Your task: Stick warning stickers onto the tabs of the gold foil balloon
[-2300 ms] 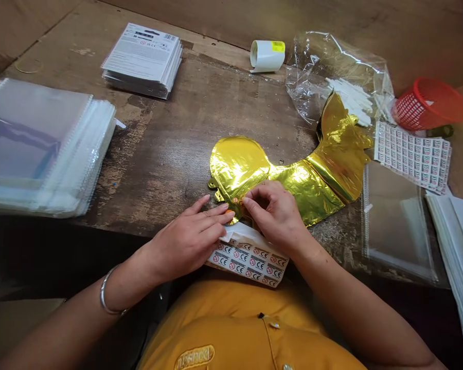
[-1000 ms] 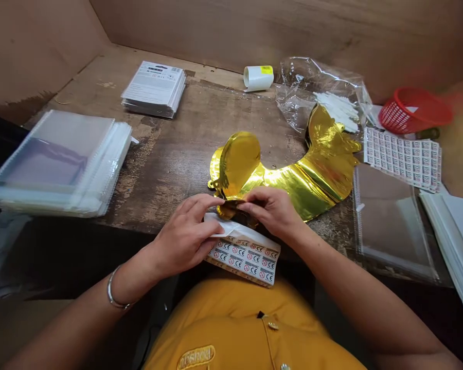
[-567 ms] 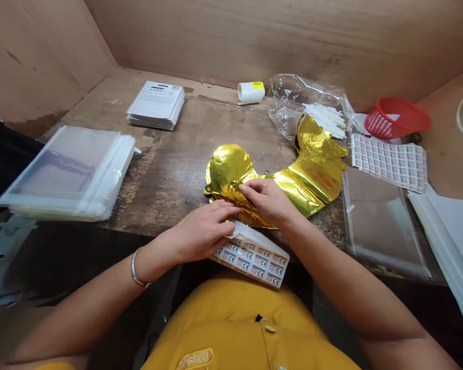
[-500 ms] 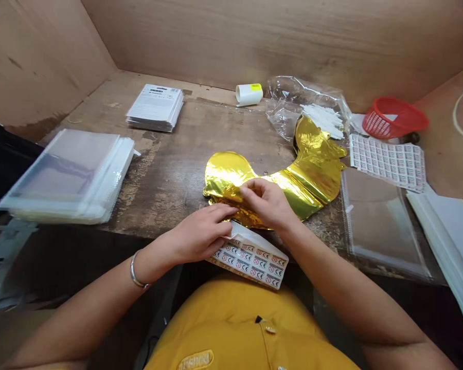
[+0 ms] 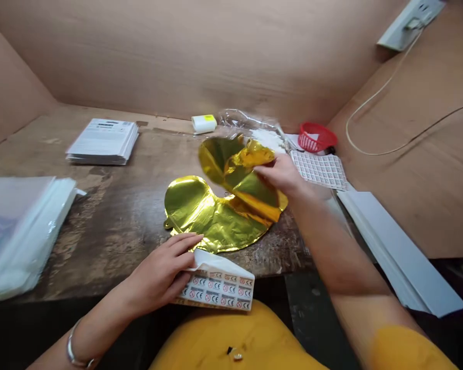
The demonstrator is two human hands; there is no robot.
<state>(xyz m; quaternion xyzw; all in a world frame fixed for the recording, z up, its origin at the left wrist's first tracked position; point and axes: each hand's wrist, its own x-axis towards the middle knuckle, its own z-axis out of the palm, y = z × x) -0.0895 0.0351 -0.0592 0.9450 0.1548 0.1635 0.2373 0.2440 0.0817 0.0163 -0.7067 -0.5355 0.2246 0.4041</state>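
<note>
A shiny gold foil piece (image 5: 200, 216) lies on the dark wooden table, its right part lifted and folded back over itself. My right hand (image 5: 281, 174) is closed on the raised right part of the foil. Near the table's front edge, my left hand (image 5: 167, 270) is closed on a sheet of CE stickers (image 5: 224, 290), whose top edge curls back to show white. The left fingertips rest at the foil's lower left edge.
Stacked printed cards (image 5: 102, 141) and clear plastic bags (image 5: 19, 231) are on the left. Behind the foil stands a white roll (image 5: 204, 124). A red basket (image 5: 316, 137), another sticker sheet (image 5: 320, 169) and white folded sheets (image 5: 397, 246) are on the right.
My right hand has moved up and right and taken hold of the foil, folding its right part back to the left. My left hand still holds the sticker sheet. The view has shifted right.
</note>
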